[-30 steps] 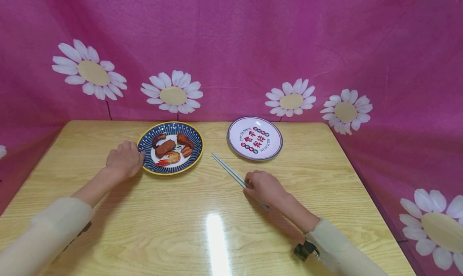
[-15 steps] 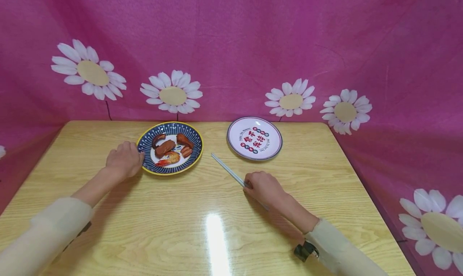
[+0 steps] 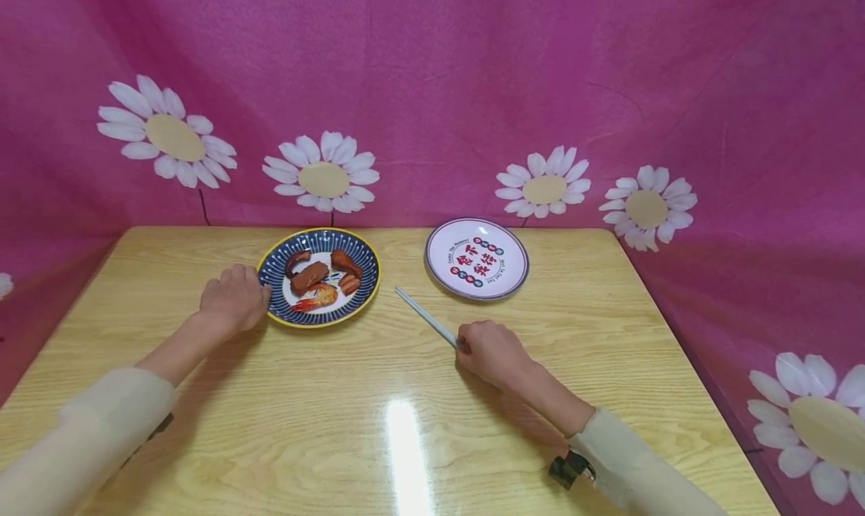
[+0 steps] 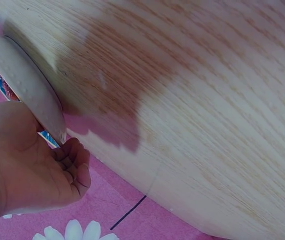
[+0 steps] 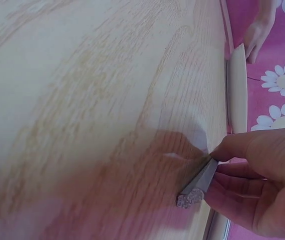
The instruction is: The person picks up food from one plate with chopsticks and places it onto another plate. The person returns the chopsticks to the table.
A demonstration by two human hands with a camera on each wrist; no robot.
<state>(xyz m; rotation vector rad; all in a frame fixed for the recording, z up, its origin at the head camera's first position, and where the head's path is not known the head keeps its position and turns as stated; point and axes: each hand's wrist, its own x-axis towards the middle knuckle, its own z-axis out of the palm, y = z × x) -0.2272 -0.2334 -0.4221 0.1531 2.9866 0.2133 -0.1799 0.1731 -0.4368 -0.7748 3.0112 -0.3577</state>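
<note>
In the head view my left hand [image 3: 234,300] is at the left rim of a blue-patterned plate [image 3: 370,294] with a yellow edge. The left wrist view shows its fingers curled at that plate's rim [image 4: 32,85], gripping it. Several food pieces lie on the plate: a prawn [image 3: 316,298], a brown block of meat [image 3: 308,277], a drumstick-like piece [image 3: 345,264], a curled dark piece [image 3: 296,262] and a small ridged one [image 3: 348,284]. My right hand [image 3: 495,353] pinches a pair of pale grey chopsticks [image 3: 427,317], tips pointing far left. Their butt ends [image 5: 190,197] show in the right wrist view.
A white plate [image 3: 477,283] with red lettering stands at the back right of the wooden table [image 3: 324,411]. Behind the table hangs a pink cloth [image 3: 432,88] printed with white daisies. A black device [image 3: 571,468] is strapped to the right wrist.
The chopsticks' rear ends, visible below my right hand a second ago, are now hidden behind it, and the two sticks look closer together. My left hand and both plates stay put.
</note>
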